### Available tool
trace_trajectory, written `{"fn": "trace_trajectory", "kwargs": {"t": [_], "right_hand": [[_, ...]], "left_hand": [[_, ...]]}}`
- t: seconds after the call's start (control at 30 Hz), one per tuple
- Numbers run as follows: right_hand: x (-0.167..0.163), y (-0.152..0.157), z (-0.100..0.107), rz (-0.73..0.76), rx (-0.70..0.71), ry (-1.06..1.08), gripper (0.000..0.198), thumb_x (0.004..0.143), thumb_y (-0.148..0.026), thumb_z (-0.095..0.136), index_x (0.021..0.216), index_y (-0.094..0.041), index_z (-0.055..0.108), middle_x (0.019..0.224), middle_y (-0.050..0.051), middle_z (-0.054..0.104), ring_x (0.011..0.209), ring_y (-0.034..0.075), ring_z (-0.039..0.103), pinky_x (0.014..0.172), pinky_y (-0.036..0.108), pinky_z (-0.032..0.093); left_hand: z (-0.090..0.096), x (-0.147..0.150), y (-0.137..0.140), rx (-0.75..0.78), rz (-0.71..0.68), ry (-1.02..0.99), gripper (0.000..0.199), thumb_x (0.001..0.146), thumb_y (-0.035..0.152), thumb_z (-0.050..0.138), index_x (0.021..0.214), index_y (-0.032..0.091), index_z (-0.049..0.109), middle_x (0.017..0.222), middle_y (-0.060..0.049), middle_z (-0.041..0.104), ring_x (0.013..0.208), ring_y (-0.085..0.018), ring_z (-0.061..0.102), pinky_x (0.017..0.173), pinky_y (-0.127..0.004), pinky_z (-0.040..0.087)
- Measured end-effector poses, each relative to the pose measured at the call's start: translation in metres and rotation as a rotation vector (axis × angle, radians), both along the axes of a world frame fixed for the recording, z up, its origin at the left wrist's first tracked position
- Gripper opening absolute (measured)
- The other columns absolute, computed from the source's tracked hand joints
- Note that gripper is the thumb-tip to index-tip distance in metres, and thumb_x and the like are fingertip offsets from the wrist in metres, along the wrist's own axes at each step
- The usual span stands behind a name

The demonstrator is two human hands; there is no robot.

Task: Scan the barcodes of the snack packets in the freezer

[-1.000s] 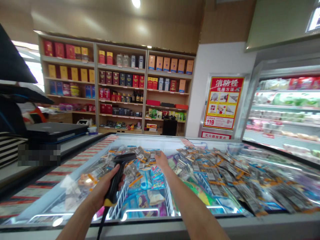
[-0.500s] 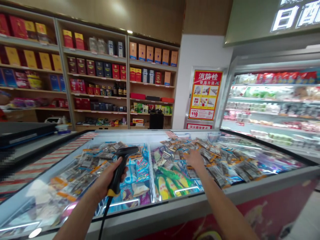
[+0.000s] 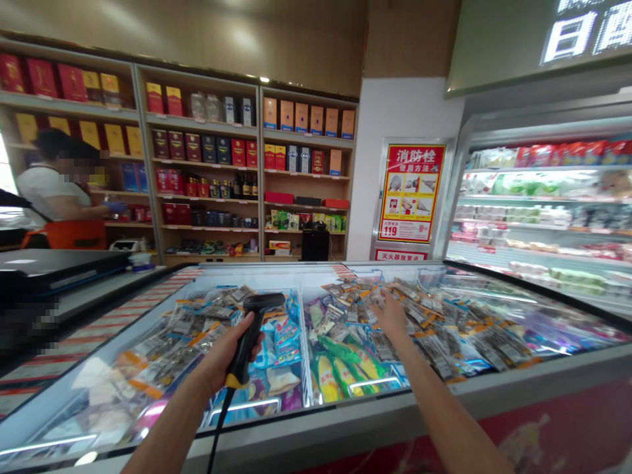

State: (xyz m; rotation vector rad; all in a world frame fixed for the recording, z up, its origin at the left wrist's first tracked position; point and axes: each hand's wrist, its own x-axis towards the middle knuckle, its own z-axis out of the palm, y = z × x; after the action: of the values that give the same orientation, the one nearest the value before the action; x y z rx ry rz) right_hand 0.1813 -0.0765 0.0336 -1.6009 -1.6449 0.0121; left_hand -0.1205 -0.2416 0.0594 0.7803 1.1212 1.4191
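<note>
My left hand [image 3: 228, 352] is wrapped round the handle of a black-and-yellow barcode scanner [image 3: 247, 336]. The scanner's head is held above the freezer's contents, and its cable hangs down over the front edge. My right hand [image 3: 392, 316] reaches low over the flat packets [image 3: 424, 306] with grey and orange wrapping. Its fingers look slightly apart and touch or nearly touch the packets; the fingertips are small and blurred. Below and left of it lie green-and-yellow corn-shaped packs [image 3: 336, 375]. Blue ice-cream packs [image 3: 281, 339] lie beside the scanner.
The chest freezer [image 3: 360, 411] has a raised front rim and a white wire divider [image 3: 305, 355]. Shelves of boxed bottles [image 3: 207, 141] line the back wall. A person in an orange apron [image 3: 76, 234] stands at left behind a counter. A lit chiller [image 3: 543, 210] stands at right.
The view has swung slightly left and up, bringing the person at left into sight. My left hand still grips the scanner, and my right hand stays over the same packets.
</note>
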Motion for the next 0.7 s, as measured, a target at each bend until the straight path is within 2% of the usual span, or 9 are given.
{"fn": "trace_trajectory", "kwargs": {"t": [0.1, 0.2, 0.27, 0.43, 0.53, 0.7], "right_hand": [[-0.035, 0.004, -0.004, 0.210, 0.114, 0.296, 0.033, 0.066, -0.035, 0.052, 0.090, -0.013, 0.056, 0.081, 0.008, 0.063, 0.075, 0.022, 0.058, 0.067, 0.030, 0.042], [-0.079, 0.007, -0.013, 0.421, 0.100, 0.526, 0.033, 0.062, -0.034, 0.053, 0.089, -0.015, 0.056, 0.078, 0.004, 0.063, 0.070, 0.019, 0.058, 0.064, 0.029, 0.043], [-0.104, 0.008, -0.019, 0.488, 0.082, 0.596, 0.033, 0.060, -0.033, 0.056, 0.087, -0.015, 0.056, 0.078, 0.005, 0.064, 0.071, 0.020, 0.058, 0.065, 0.029, 0.043], [-0.132, 0.014, -0.027, 0.478, 0.066, 0.640, 0.036, 0.057, -0.034, 0.057, 0.087, -0.014, 0.057, 0.078, 0.006, 0.064, 0.072, 0.021, 0.059, 0.068, 0.031, 0.043], [-0.135, 0.018, -0.029, 0.419, 0.072, 0.630, 0.040, 0.055, -0.033, 0.058, 0.090, -0.015, 0.056, 0.084, 0.007, 0.065, 0.079, 0.022, 0.059, 0.072, 0.032, 0.043], [-0.133, 0.020, -0.031, 0.505, 0.043, 0.632, 0.038, 0.060, -0.032, 0.054, 0.094, -0.014, 0.053, 0.090, 0.009, 0.064, 0.085, 0.022, 0.058, 0.077, 0.031, 0.043]], "left_hand": [[-0.002, -0.006, -0.002, 0.042, -0.013, -0.026, 0.028, 0.073, 0.041, 0.050, 0.066, 0.013, 0.051, 0.051, 0.000, 0.053, 0.037, -0.007, 0.046, 0.034, -0.017, 0.037], [0.000, -0.011, -0.007, 0.044, -0.002, -0.036, 0.027, 0.074, 0.040, 0.050, 0.066, 0.013, 0.051, 0.049, 0.000, 0.052, 0.037, -0.007, 0.046, 0.033, -0.017, 0.036], [0.003, -0.013, -0.012, 0.022, 0.043, -0.028, 0.028, 0.074, 0.040, 0.049, 0.066, 0.014, 0.051, 0.048, 0.000, 0.052, 0.036, -0.007, 0.046, 0.032, -0.017, 0.036], [0.009, -0.022, -0.021, 0.017, 0.077, -0.015, 0.029, 0.074, 0.039, 0.048, 0.064, 0.013, 0.052, 0.051, -0.002, 0.054, 0.037, -0.007, 0.046, 0.034, -0.017, 0.037], [0.008, -0.024, -0.020, 0.029, 0.069, -0.022, 0.029, 0.074, 0.040, 0.049, 0.063, 0.013, 0.051, 0.052, -0.002, 0.054, 0.037, -0.007, 0.046, 0.034, -0.017, 0.036], [0.005, -0.024, -0.013, 0.046, 0.053, 0.004, 0.030, 0.071, 0.041, 0.052, 0.061, 0.013, 0.051, 0.050, -0.001, 0.053, 0.037, -0.007, 0.046, 0.033, -0.017, 0.034]]}}
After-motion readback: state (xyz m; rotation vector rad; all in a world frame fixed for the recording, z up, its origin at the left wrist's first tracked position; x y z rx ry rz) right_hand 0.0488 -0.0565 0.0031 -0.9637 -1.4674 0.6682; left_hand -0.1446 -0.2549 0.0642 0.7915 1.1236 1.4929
